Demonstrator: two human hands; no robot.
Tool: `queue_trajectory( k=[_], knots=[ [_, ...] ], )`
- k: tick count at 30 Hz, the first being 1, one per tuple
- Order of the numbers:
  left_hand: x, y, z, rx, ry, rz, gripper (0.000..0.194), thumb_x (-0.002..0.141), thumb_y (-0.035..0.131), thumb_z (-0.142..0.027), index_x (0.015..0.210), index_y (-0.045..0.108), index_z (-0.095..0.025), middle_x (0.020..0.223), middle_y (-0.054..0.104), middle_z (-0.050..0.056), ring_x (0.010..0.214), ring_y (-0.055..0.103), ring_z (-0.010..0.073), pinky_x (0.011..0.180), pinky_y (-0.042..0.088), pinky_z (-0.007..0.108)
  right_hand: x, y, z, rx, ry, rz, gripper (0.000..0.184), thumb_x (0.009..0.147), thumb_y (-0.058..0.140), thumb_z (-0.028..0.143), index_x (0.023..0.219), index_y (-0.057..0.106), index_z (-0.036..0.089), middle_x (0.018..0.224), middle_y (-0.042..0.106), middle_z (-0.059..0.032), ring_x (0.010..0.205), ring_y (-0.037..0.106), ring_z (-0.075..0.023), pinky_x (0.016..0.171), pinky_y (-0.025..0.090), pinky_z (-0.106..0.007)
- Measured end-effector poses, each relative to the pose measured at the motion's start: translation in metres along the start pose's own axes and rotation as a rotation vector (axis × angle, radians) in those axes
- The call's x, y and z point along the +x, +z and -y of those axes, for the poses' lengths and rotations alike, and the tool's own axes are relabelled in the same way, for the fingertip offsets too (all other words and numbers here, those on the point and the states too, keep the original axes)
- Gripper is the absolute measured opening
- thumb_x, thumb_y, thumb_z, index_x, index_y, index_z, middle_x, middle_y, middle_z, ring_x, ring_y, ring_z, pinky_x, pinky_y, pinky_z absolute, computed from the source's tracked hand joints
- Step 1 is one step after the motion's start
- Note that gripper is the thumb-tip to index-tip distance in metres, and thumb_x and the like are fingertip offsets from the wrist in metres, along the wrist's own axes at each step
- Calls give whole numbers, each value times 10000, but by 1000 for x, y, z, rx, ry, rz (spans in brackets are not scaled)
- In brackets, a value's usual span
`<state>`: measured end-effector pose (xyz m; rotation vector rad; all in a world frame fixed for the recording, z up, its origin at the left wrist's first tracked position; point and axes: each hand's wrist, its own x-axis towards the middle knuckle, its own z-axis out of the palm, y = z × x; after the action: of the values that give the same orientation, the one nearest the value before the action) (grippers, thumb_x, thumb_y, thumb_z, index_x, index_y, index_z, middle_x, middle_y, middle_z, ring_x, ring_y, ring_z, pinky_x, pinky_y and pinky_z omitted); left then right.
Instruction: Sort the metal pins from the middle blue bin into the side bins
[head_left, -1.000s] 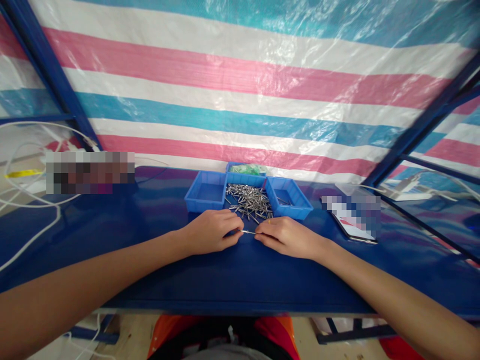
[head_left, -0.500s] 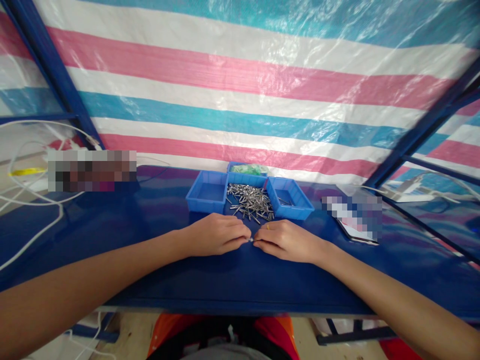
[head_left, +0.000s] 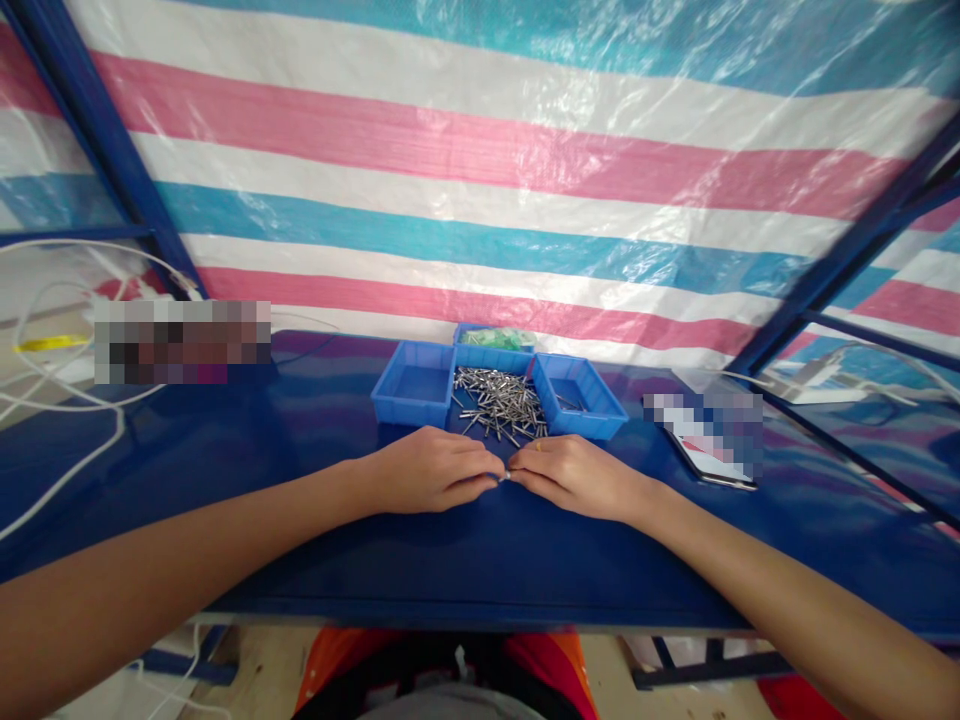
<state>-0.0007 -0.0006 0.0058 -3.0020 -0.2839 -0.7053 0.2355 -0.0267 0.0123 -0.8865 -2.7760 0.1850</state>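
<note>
Pinching a small metal piece (head_left: 505, 477) between the fingertips of the left hand (head_left: 439, 470), and grasping the same small metal piece from the other side with the fingertips of the right hand (head_left: 574, 475). Nearly touching, fingertip to fingertip, over the middle of the blue table (head_left: 480, 560), with most of the held piece hidden by the fingers. Too small to tell its exact shape. On one finger of the right hand, a yellow ring (head_left: 538, 446). Just beyond the hands, a loose pile of slim metal pieces (head_left: 501, 402), between a left blue bin (head_left: 411, 410) and a right blue bin (head_left: 585, 422), with a few thin pieces inside the latter. At the far side of the pile, a middle blue bin (head_left: 491, 355), and behind it, some green material (head_left: 496, 339). Well to the right, a phone (head_left: 712, 468), partly blurred out. To the far left, white cables (head_left: 112, 440) beside another blurred patch. Behind everything, a striped plastic sheet (head_left: 480, 180) in pink, white and blue.
</note>
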Motion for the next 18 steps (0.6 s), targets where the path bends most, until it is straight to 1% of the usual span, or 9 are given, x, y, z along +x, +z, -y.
queue_trajectory(
  k=[5, 8, 12, 15, 18],
  knots=[
    [-1, 0, 0, 24, 31, -3, 273, 968, 378, -244, 1123, 577, -142, 827, 676, 44, 693, 618, 126, 656, 463, 212, 0, 0, 0, 6, 1, -3, 284, 994, 363, 285, 969, 612, 151, 815, 640, -65, 752, 616, -152, 702, 450, -252],
    [-2, -1, -1, 11, 62, 34, 296, 960, 379, -219, 1197, 543, -151, 804, 673, 42, 686, 614, 133, 648, 461, 216, 1, -1, 0, 0, 7, 2, 283, 996, 348, 266, 977, 604, 147, 822, 641, -70, 752, 618, -160, 693, 449, -256],
    [-2, -1, -1, -38, 37, 93, 373, 932, 415, -206, 1298, 468, -155, 841, 681, 54, 722, 625, 142, 671, 470, 225, 0, -1, -1, 17, 5, -13, 277, 995, 339, 251, 984, 594, 144, 847, 646, -84, 759, 620, -164, 687, 455, -258],
    [-2, -2, -2, -109, 24, 103, 414, 907, 450, -203, 1320, 440, -172, 890, 689, 41, 761, 630, 135, 701, 472, 223, 0, 0, -1, 43, 4, -35, 276, 993, 341, 250, 984, 595, 143, 856, 650, -87, 754, 621, -162, 682, 463, -258],
    [-1, -2, -2, -145, 9, 88, 398, 893, 486, -225, 1288, 464, -177, 875, 693, 12, 753, 630, 131, 695, 468, 223, 0, 1, -2, 36, 12, -28, 276, 992, 346, 250, 973, 601, 146, 836, 645, -76, 746, 617, -159, 676, 460, -254]
  ],
)
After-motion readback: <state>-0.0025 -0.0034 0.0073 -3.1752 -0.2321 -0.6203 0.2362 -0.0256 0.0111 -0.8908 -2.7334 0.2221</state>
